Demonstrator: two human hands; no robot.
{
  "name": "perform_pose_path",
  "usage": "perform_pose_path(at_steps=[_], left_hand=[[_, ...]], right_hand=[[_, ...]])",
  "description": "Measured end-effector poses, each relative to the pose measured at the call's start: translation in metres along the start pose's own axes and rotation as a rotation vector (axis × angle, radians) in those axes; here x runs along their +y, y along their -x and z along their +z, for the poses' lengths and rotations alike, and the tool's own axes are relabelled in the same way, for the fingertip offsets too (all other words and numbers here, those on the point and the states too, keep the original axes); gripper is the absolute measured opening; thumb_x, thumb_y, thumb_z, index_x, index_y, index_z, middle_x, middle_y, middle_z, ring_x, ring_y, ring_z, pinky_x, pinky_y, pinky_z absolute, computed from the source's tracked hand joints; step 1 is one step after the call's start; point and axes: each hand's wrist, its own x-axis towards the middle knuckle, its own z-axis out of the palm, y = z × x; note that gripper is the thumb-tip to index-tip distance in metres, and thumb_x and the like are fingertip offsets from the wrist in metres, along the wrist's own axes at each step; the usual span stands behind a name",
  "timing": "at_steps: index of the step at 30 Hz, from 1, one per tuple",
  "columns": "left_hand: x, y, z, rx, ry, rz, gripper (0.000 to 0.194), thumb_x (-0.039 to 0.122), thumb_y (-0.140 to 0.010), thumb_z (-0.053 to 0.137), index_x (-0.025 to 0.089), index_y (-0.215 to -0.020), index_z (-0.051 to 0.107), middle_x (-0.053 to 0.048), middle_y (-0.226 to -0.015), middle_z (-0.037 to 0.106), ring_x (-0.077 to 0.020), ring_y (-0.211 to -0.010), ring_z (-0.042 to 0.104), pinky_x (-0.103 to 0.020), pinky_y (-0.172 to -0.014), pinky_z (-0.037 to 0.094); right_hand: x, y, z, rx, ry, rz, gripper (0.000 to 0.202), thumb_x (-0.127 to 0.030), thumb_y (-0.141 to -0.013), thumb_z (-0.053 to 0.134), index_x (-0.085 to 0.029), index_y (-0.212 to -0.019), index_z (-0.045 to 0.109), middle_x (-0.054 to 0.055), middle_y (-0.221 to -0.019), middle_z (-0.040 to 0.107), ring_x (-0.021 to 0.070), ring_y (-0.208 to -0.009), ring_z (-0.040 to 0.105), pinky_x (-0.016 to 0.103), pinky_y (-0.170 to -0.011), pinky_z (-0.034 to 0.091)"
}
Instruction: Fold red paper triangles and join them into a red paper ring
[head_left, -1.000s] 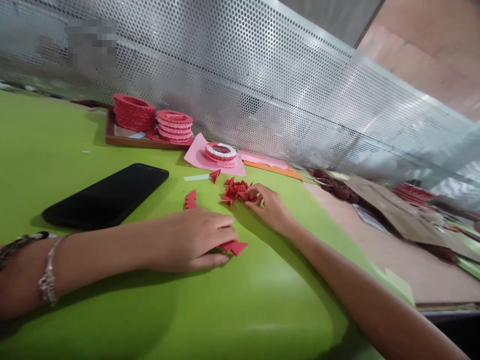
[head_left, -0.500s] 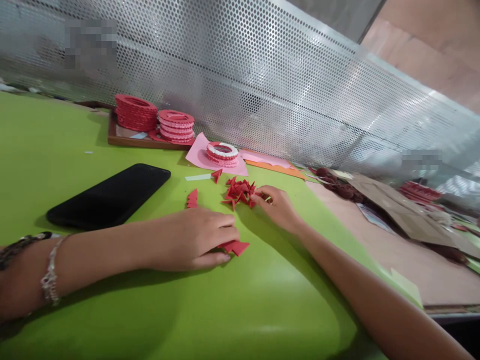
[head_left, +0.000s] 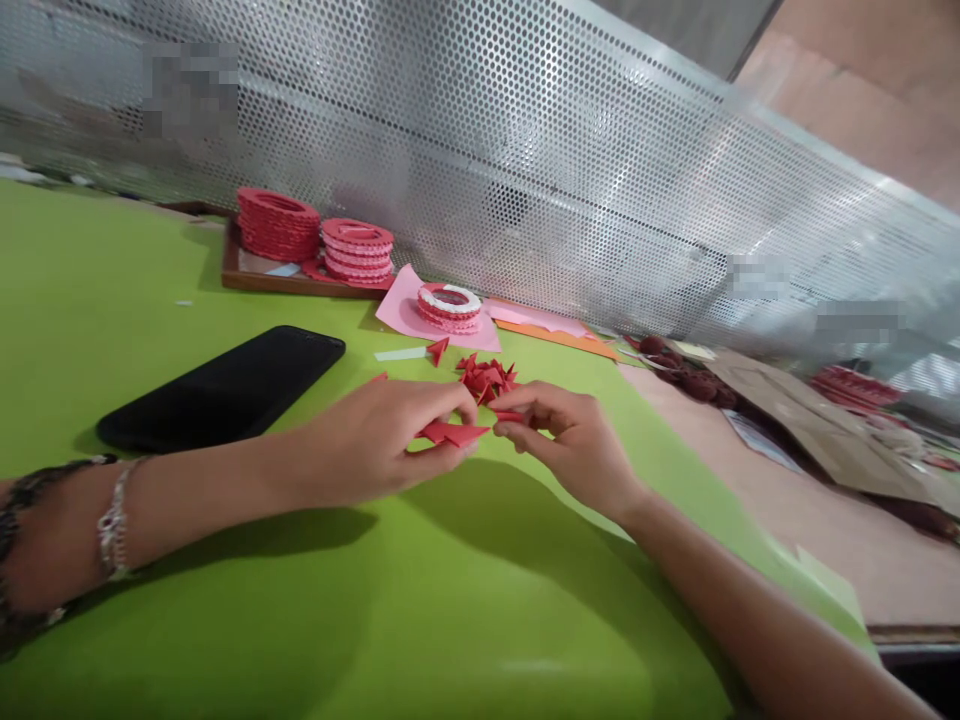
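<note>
I have the left hand pinching a folded red strip between thumb and fingers, its pointed end aimed at the right hand, which grips a small red piece at its fingertips. Both are held above the green worktop, the strip's tip just beside the right fingertips; whether they touch, I cannot tell. Right beyond the fingertips I see one red pile of folded pieces, too tangled for me to count. The left hand covers part of the strip and nearly all of another red bit, of which only a tip shows. Past the left forearm lies one black phone. Farther back, one loose red triangle sits at the end of one white paper strip, and behind them a short ring stack rests on a pink sheet, with orange paper to its right. One wooden tray carries two taller stacks, a red stack and a pink-and-red stack. Brown cardboard lies well off to the right.
</note>
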Motion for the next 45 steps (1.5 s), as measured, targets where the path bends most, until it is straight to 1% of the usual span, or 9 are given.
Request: perform_pose_path(at_steps=[7, 13, 18, 22, 27, 30, 33, 37, 45], left_hand=[[0.002, 0.001, 0.001, 0.088, -0.008, 0.051, 0.022, 0.039, -0.088, 0.046, 0.019, -0.094, 0.052, 0.001, -0.083, 0.06, -0.013, -0.069, 0.055, -0.023, -0.06, 0.036], [0.002, 0.002, -0.002, 0.091, -0.126, 0.089, 0.027, 0.041, -0.091, 0.042, 0.018, -0.078, 0.047, 0.003, -0.064, 0.049, -0.0109, -0.055, 0.043, -0.023, -0.051, 0.029], [0.002, 0.002, -0.003, 0.079, -0.162, 0.233, 0.025, 0.031, -0.094, 0.033, 0.018, -0.08, 0.049, 0.002, -0.066, 0.048, -0.0118, -0.055, 0.041, -0.024, -0.051, 0.028], [0.004, 0.003, -0.002, 0.013, -0.203, 0.291, 0.024, 0.021, -0.091, 0.031, 0.018, -0.077, 0.05, 0.001, -0.068, 0.047, -0.0123, -0.056, 0.04, -0.025, -0.051, 0.026], [0.005, -0.001, -0.004, -0.082, 0.01, 0.238, 0.018, 0.018, -0.086, 0.036, 0.018, -0.07, 0.045, 0.003, -0.063, 0.046, -0.011, -0.054, 0.037, -0.023, -0.053, 0.029], [0.005, -0.002, -0.007, -0.115, 0.098, 0.168, 0.014, 0.018, -0.084, 0.038, 0.018, -0.071, 0.044, 0.005, -0.059, 0.045, -0.0096, -0.05, 0.036, -0.022, -0.051, 0.028], [0.004, -0.002, -0.007, -0.164, 0.139, 0.087, 0.008, 0.023, -0.083, 0.044, 0.018, -0.079, 0.049, 0.006, -0.06, 0.048, -0.0092, -0.05, 0.038, -0.021, -0.049, 0.027], [0.004, -0.002, -0.009, -0.174, 0.13, 0.087, 0.02, 0.032, -0.087, 0.04, 0.017, -0.084, 0.053, 0.003, -0.064, 0.052, -0.0107, -0.054, 0.042, -0.022, -0.052, 0.029], [0.005, -0.003, -0.01, -0.167, 0.11, 0.132, 0.027, 0.035, -0.09, 0.036, 0.017, -0.077, 0.052, 0.002, -0.062, 0.05, -0.0116, -0.054, 0.042, -0.024, -0.053, 0.028]], right_hand=[[-0.019, 0.009, 0.001, 0.038, 0.216, -0.207, 0.007, -0.014, -0.081, 0.059, -0.016, -0.079, 0.066, 0.001, -0.073, 0.066, 0.0104, -0.065, 0.06, 0.022, -0.06, 0.049], [-0.02, 0.013, 0.006, -0.014, 0.444, -0.386, 0.015, -0.012, -0.086, 0.051, -0.014, -0.088, 0.066, 0.004, -0.084, 0.069, 0.0117, -0.079, 0.063, 0.022, -0.072, 0.051], [-0.022, 0.015, 0.007, -0.032, 0.476, -0.352, 0.014, -0.016, -0.088, 0.051, -0.015, -0.081, 0.064, 0.002, -0.073, 0.065, 0.0096, -0.065, 0.06, 0.02, -0.061, 0.049], [-0.022, 0.013, 0.006, -0.131, 0.468, -0.29, 0.018, -0.016, -0.087, 0.05, -0.015, -0.075, 0.063, 0.002, -0.068, 0.062, 0.0097, -0.061, 0.057, 0.02, -0.057, 0.046], [-0.023, 0.01, 0.005, -0.166, 0.205, -0.057, 0.008, -0.012, -0.081, 0.057, -0.016, -0.076, 0.062, -0.003, -0.065, 0.062, 0.0071, -0.055, 0.055, 0.017, -0.049, 0.042], [-0.025, 0.01, 0.003, -0.135, 0.149, -0.024, 0.008, -0.01, -0.08, 0.057, -0.016, -0.077, 0.062, -0.003, -0.065, 0.063, 0.0067, -0.055, 0.055, 0.016, -0.047, 0.042], [-0.03, 0.012, -0.001, -0.04, 0.295, -0.164, 0.009, -0.011, -0.08, 0.057, -0.017, -0.078, 0.062, -0.002, -0.068, 0.063, 0.0076, -0.055, 0.054, 0.018, -0.048, 0.044], [-0.036, 0.016, -0.008, 0.117, 0.498, -0.408, 0.011, -0.011, -0.08, 0.06, -0.021, -0.083, 0.063, 0.001, -0.074, 0.066, 0.0108, -0.064, 0.06, 0.022, -0.057, 0.049], [-0.039, 0.021, -0.009, 0.05, 0.636, -0.533, 0.013, -0.013, -0.082, 0.058, -0.022, -0.09, 0.063, 0.001, -0.075, 0.066, 0.0107, -0.066, 0.062, 0.022, -0.06, 0.051]])
